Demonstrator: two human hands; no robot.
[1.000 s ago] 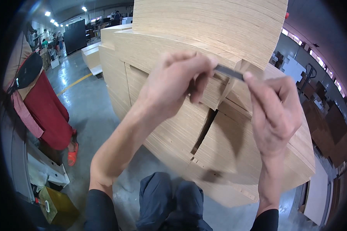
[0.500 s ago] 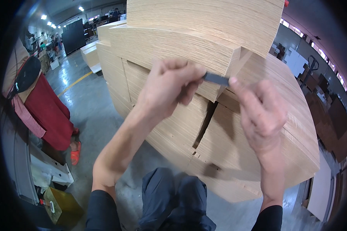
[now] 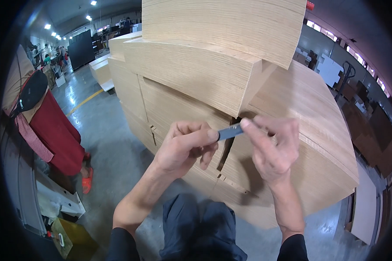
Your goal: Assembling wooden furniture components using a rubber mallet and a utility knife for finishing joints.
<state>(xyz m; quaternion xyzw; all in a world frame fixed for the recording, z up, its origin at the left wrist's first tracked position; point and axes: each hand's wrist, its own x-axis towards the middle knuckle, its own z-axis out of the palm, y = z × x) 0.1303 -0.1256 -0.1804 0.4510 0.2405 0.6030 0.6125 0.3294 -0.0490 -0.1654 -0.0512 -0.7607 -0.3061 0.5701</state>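
Observation:
Between my hands is a short, flat, dark grey strip [image 3: 230, 132], tilted up toward the right; its exact kind does not show. My left hand [image 3: 183, 145] pinches its left end between thumb and fingers. The right end is pinched by my right hand [image 3: 274, 145], slightly blurred. Behind and below them stands a pale wood-grain cabinet [image 3: 300, 174] with a dark vertical gap in its front. A drawer-like box [image 3: 191, 71] of the same wood juts out above my hands, and a larger wooden panel piece [image 3: 222, 26] rests on top.
A person in a red apron [image 3: 59, 126] stands at the left. Below them are a white metal frame [image 3: 61, 195] and a yellowish box [image 3: 74, 239]. A pallet jack [image 3: 346, 74] and stacked brown boards [image 3: 374, 130] are at the right. Another wooden piece [image 3: 101, 71] sits farther back.
Both hands have come down and nearer with the grey strip, from in front of the jutting box to in front of the gap. The strip now slopes up to the right.

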